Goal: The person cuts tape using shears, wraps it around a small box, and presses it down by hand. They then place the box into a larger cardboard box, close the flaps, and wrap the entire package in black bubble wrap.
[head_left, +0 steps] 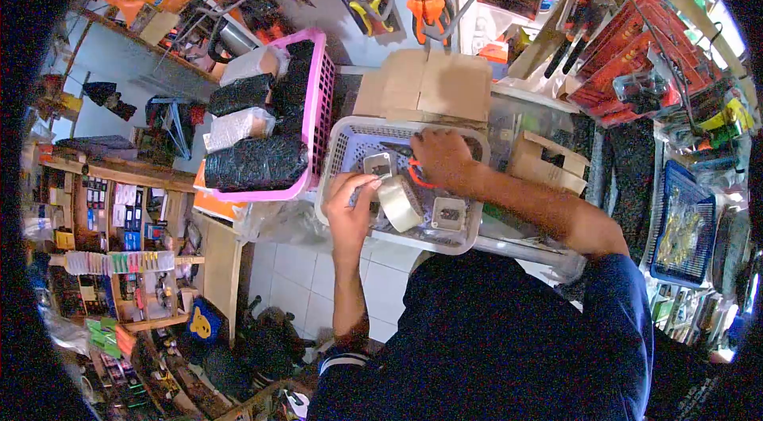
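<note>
My left hand [351,202] is over the left side of a light plastic basket [327,171], its thumb and fingers pinched at the edge of a roll of clear tape [400,205]. Over the basket's back right part, my right hand [441,157] is closed around orange-handled scissors [419,175], whose dark blades point left. Behind the tape roll sits a small square container [380,164] inside the basket. Another small container [449,214] with small dark items stands at the basket's front right.
A pink basket [319,103] with wrapped black and white parcels stands left of the light basket. Cardboard boxes [437,86] are behind it. Packaged tools hang above, and a blue basket [682,222] is at the far right.
</note>
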`<action>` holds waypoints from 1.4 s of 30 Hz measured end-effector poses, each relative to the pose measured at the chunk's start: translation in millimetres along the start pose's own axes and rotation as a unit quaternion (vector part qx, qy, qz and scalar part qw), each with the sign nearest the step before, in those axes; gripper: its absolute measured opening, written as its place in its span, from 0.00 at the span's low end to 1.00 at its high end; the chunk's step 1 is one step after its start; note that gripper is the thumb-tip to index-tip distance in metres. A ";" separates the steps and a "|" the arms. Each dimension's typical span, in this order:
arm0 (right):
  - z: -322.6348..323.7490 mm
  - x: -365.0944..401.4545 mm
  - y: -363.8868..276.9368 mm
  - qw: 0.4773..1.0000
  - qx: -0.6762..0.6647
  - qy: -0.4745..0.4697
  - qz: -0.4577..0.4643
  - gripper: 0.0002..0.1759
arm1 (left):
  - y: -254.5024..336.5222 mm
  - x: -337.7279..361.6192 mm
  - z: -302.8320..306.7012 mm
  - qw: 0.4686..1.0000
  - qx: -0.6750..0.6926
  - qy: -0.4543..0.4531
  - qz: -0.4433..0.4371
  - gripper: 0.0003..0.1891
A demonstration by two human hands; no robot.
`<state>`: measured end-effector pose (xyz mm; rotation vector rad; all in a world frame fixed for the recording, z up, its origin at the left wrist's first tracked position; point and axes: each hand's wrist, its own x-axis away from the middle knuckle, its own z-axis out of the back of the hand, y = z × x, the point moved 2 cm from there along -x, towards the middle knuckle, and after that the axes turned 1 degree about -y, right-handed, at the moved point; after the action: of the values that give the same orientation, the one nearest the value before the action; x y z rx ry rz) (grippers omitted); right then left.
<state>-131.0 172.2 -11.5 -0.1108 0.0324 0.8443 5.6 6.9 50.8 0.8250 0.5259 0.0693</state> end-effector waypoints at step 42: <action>109.4 20.9 36.4 0.942 -0.132 -0.058 0.304 0.38 | 43.5 -0.4 7.4 0.991 -0.087 -0.072 -0.075 0.05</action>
<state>-146.0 223.8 92.7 -0.3142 -0.1669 1.4713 14.9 31.4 86.3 0.6136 0.4374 -0.0826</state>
